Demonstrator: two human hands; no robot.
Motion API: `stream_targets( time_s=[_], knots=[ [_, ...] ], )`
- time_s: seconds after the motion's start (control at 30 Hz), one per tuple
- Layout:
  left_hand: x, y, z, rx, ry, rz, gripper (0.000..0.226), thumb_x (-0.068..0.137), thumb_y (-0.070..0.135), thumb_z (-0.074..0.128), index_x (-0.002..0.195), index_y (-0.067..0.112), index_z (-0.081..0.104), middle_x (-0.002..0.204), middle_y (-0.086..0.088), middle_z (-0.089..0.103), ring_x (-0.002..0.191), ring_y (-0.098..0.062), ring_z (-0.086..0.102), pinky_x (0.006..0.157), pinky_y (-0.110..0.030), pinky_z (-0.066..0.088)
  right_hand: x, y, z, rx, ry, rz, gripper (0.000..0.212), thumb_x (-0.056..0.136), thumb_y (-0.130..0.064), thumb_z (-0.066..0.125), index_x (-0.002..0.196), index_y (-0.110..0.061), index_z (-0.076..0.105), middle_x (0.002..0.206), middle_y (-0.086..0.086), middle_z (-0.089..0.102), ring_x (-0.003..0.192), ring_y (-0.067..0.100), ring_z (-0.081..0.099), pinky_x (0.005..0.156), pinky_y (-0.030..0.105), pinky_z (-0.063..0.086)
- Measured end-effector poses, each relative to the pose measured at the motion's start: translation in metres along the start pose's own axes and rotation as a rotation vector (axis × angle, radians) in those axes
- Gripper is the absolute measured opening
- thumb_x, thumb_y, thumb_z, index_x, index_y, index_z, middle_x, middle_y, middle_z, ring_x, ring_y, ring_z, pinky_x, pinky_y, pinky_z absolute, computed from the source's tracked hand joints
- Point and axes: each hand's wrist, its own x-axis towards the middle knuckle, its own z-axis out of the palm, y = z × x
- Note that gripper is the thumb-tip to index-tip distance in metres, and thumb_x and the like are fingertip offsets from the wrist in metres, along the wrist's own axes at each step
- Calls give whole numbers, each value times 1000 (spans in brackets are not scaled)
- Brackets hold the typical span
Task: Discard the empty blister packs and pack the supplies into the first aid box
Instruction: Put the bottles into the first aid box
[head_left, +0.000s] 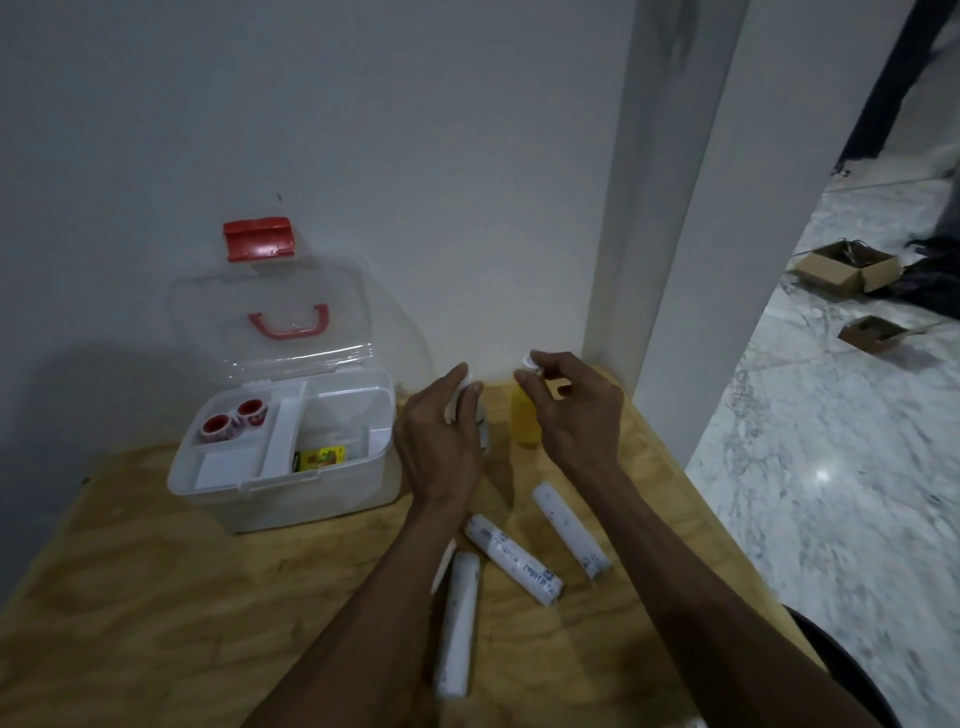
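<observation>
The first aid box, white with a clear lid and red handle, stands open at the back left of the wooden table. Two red tape rolls lie in its tray and a yellow packet deeper inside. My left hand is closed around a white bottle just right of the box. My right hand pinches the white cap of a yellow bottle standing beside it. Three white bandage rolls lie on the table under my forearms.
The wooden table stands against a white wall, with a white pillar at its back right corner. To the right the marble floor holds two cardboard boxes. A dark rounded edge shows at lower right.
</observation>
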Motion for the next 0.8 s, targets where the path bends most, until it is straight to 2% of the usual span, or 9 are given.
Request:
stream_targets(
  time_s=[0.17, 0.3, 0.4, 0.5, 0.63, 0.7, 0.8],
  knots=[
    [15, 32, -30, -93, 60, 28, 25, 88, 23, 71, 111, 15, 75, 106, 0, 76, 96, -10, 70, 87, -26, 54, 14, -38, -13, 34, 13, -44, 18, 81, -28, 77, 97, -19, 76, 87, -7, 74, 78, 5, 68, 69, 33, 57],
    [39, 44, -71, -133, 113, 35, 27, 87, 25, 73, 112, 15, 74, 98, 15, 69, 87, -1, 69, 82, -24, 57, 15, -76, -7, 112, 0, -89, 15, 80, -23, 78, 94, -18, 76, 86, -12, 72, 79, 1, 68, 66, 20, 56],
    [61, 38, -108, -93, 149, 56, 30, 87, 25, 73, 113, 13, 73, 103, 7, 73, 88, -2, 69, 85, -24, 57, 12, -101, 9, 169, -27, -116, 16, 81, -23, 78, 95, -18, 76, 85, -12, 71, 80, -2, 66, 65, 13, 53],
    [81, 21, -134, -63, 187, 41, 29, 85, 27, 74, 110, 15, 75, 102, 3, 75, 88, -7, 72, 89, -36, 58, 6, -119, 30, 211, -71, -124, 17, 81, -23, 77, 96, -18, 75, 87, -11, 71, 82, -2, 66, 66, 14, 53],
    [97, 1, -149, -46, 173, -2, 29, 84, 23, 75, 110, 11, 75, 105, -2, 75, 91, -12, 72, 89, -39, 58, -5, -131, 59, 230, -135, -115, 19, 80, -24, 78, 98, -18, 75, 87, -11, 71, 84, -2, 66, 69, 15, 55],
    [101, -8, -148, -33, 155, -19, 28, 84, 22, 75, 110, 11, 75, 107, -2, 75, 93, -12, 72, 89, -38, 58, -11, -131, 70, 247, -156, -98, 19, 80, -22, 78, 97, -16, 75, 87, -8, 72, 84, -1, 66, 69, 16, 55],
    [104, -21, -141, -41, 111, -23, 24, 86, 21, 73, 108, 12, 75, 106, -3, 75, 92, -12, 71, 83, -25, 58, -16, -123, 82, 255, -172, -77, 18, 80, -20, 79, 96, -15, 75, 85, -5, 72, 83, -1, 66, 68, 15, 55]
  ],
)
